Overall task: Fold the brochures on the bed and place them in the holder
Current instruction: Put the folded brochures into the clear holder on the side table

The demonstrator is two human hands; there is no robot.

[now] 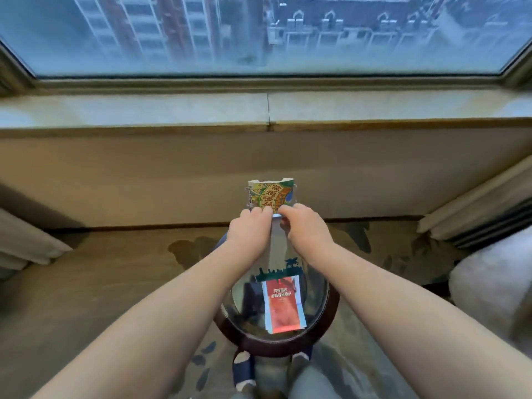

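Left hand [253, 226] and right hand [305, 226] both pinch a pale brochure [277, 237] beside the colourful brochure [272, 195] (holder unclear). The red brochure [283, 306] on the counter [331, 308] is likely still to do.

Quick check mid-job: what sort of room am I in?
Probably a high-rise hotel room: a wide window looking down on tower blocks, patterned carpet, and a small round glass-topped table holding a red brochure.

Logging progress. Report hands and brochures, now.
Left hand and right hand pinch the green-and-yellow paper brochure, upright. Red paper brochure flat on round glass table. Nothing blocking.
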